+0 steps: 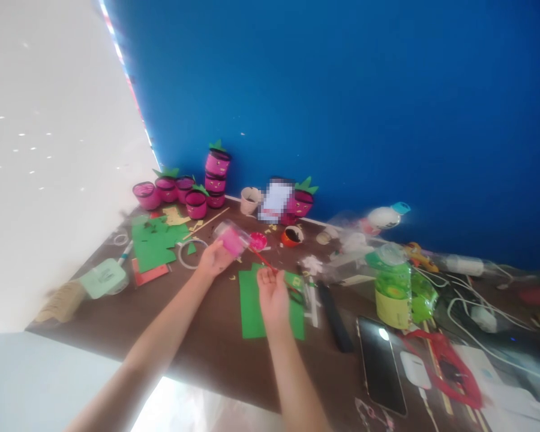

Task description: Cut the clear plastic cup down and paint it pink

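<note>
My left hand (213,259) is closed around a clear plastic cup (232,239), tilted on its side and partly coloured pink. In my right hand (273,291) is a thin red stick (261,258), perhaps a paintbrush, pointing toward the cup; blur hides whether its tip touches. A small pink lid-like dish (258,241) lies just behind the stick. Beneath my right hand is a green sheet (251,306), with dark-handled scissors (296,295) beside the fingers.
Several pink cups with green leaf tops (196,205) stand at the back left, some stacked. A phone screen (276,201) leans by the blue wall. Another phone (380,365), a green bottle (393,294) and cables (465,306) crowd the right. A cut green sheet (155,243) lies left.
</note>
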Action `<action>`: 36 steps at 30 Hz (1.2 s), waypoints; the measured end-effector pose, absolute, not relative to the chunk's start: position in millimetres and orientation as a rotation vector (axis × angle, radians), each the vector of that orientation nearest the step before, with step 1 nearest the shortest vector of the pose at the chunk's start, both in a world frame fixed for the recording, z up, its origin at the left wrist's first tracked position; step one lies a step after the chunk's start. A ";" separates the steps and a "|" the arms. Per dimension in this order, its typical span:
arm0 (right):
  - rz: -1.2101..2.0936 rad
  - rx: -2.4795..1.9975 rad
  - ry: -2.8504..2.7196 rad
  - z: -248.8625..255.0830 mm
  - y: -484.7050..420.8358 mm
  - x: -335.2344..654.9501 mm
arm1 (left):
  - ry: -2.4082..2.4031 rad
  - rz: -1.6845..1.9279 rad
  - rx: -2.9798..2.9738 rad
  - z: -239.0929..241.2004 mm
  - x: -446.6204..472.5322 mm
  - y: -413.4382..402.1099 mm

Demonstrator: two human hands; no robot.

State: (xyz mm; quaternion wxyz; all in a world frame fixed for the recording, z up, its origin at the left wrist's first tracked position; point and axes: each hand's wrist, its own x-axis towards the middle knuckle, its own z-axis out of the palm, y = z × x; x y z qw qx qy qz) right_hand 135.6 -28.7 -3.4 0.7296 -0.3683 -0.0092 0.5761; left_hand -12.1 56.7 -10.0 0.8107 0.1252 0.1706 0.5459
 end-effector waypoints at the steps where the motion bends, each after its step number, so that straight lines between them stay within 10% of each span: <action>1: 1.261 -0.816 -0.007 -3.4 -28.7 136.5 | 0.366 1.182 0.252 -11.2 -13.7 57.8; 36: 1.141 -0.850 -0.271 22.4 -34.8 132.4 | 0.393 1.237 0.186 -4.4 -14.7 57.5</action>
